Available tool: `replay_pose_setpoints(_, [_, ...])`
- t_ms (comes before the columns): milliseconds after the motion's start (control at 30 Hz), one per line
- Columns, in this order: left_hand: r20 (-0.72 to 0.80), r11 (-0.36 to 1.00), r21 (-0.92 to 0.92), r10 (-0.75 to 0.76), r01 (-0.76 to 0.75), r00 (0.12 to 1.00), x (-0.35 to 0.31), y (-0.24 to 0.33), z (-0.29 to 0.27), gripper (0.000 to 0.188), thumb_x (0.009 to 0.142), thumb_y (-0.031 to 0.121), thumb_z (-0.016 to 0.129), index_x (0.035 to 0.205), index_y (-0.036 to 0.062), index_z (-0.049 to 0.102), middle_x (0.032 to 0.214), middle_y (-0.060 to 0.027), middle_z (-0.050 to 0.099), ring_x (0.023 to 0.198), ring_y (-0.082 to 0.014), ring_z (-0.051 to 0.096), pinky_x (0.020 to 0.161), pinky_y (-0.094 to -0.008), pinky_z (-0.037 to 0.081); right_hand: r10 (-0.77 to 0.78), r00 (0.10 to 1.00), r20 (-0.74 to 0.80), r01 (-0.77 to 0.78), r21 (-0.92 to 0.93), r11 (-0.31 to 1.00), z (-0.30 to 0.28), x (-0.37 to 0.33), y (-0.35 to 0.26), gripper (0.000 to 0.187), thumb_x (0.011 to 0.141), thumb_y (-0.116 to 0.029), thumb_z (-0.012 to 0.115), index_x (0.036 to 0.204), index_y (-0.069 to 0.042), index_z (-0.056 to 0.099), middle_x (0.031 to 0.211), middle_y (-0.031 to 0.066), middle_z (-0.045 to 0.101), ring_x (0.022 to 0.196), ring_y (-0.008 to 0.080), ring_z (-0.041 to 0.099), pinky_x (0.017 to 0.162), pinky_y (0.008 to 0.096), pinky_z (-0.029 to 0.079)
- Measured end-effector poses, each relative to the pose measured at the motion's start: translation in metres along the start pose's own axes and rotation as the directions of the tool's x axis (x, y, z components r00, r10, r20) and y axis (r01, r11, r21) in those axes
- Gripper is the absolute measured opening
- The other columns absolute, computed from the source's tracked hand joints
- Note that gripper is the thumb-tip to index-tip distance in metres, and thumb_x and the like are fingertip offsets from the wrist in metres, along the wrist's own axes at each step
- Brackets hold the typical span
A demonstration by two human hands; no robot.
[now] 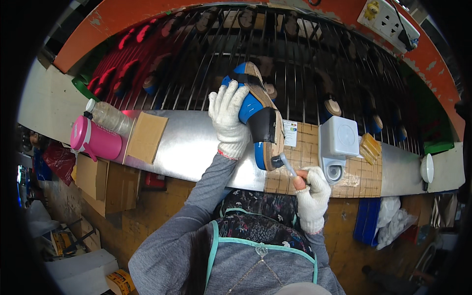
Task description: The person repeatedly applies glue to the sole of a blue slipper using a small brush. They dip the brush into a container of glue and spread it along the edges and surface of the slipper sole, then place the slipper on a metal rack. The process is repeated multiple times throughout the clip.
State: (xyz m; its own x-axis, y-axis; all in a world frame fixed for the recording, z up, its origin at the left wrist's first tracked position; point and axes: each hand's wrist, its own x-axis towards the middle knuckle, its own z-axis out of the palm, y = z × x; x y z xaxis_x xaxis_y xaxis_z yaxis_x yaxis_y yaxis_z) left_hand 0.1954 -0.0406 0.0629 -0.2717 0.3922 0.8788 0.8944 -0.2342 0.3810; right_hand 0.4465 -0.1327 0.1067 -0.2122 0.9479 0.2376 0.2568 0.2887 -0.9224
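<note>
A shoe upper on a blue last [262, 124], with black bands and a tan underside, is tilted above the bench. My left hand [229, 115], in a white knitted glove, is closed around its blue side. In my right hand [312, 196], gloved with bare fingertips showing, a small brush [288, 165] with a pale handle is pinched. The brush's dark tip touches the lower, near end of the shoe, or comes very close to it. Right of the shoe stands a white dispenser [339, 140] with a round cup at its foot.
Beyond the bench [196, 142], several shoes on lasts lie across metal rollers [206, 88], lit red at left. A pink jug [98, 138], a plastic bottle [110, 117] and cardboard [147, 137] are at left. Yellow sticks [369, 148] lie beside the dispenser; a power strip [390, 23] is far right.
</note>
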Motion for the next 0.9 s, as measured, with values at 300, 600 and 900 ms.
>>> replay_pose_setpoints(300, [0.022, 0.996, 0.089, -0.001, -0.001, 1.000, -0.001, 0.004, -0.003, 0.059, 0.065, 0.012, 0.082, 0.122, 0.0191, 0.069, 0.127, -0.0114, 0.067, 0.120, -0.0383, 0.061, 0.107, -0.0574, 0.037, 0.002, 0.998, -0.060, -0.005, -0.049, 0.999, 0.007, 0.010, -0.005, 0.024, 0.091, -0.018, 0.074, 0.098, 0.006, 0.071, 0.090, 0.0076, 0.057, 0.076, 0.0136, 0.056, 0.065, 0.0272, 0.047])
replay_pose_setpoints(600, [0.011, 0.993, 0.114, 0.031, -0.032, 0.999, 0.002, 0.005, -0.003, 0.059, 0.064, 0.009, 0.081, 0.121, 0.0182, 0.069, 0.126, -0.0124, 0.067, 0.117, -0.0378, 0.062, 0.102, -0.0548, 0.040, -0.196, 0.967, -0.163, 0.157, -0.224, 0.962, 0.009, 0.024, -0.004, 0.021, 0.087, -0.014, 0.076, 0.097, 0.004, 0.072, 0.092, 0.0094, 0.061, 0.080, 0.0182, 0.059, 0.072, 0.0294, 0.047])
replay_pose_setpoints(900, [0.198, 0.991, 0.043, -0.136, 0.130, 0.971, -0.001, 0.014, -0.004, 0.058, 0.066, 0.016, 0.085, 0.122, 0.0180, 0.068, 0.128, -0.0079, 0.067, 0.121, -0.0295, 0.061, 0.108, -0.0477, 0.034, -0.245, 0.966, -0.081, 0.233, -0.132, 0.963, 0.005, 0.026, 0.002, 0.020, 0.085, -0.012, 0.078, 0.097, 0.003, 0.073, 0.093, 0.0103, 0.063, 0.085, 0.0224, 0.060, 0.076, 0.0312, 0.048])
